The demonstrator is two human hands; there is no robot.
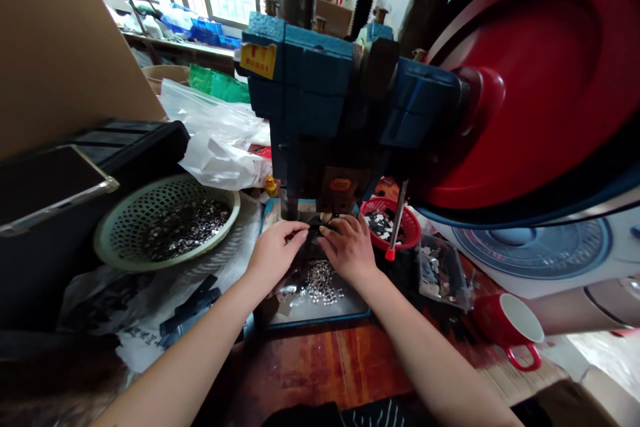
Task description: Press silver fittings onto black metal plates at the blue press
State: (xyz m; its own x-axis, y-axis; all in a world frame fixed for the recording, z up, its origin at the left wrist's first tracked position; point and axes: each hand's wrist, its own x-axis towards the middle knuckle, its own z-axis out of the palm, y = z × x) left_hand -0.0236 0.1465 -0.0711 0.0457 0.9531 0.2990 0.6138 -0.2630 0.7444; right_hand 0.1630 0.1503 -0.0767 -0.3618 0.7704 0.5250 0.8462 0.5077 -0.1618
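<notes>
Both hands are at the base of a blue press (pixel 315 87), under its ram. My left hand (pixel 277 250) has thumb and fingers pinched together at the left of the die area; what lies between the fingertips is too small to name. My right hand (pixel 349 247) is just to its right, fingers bent and thumb close to the index finger, touching something dark that I cannot make out. Small shiny metal pieces (pixel 323 282) lie in a pile on the metal plate (pixel 320 313) below the hands.
A pale green basket (pixel 107 240) of metal parts stands left. Right are a red basket (pixel 413 232), a clear box (pixel 440 273) of pieces, a red mug (pixel 493 320) and a large red flywheel (pixel 540 80). A phone (pixel 50 180) lies far left.
</notes>
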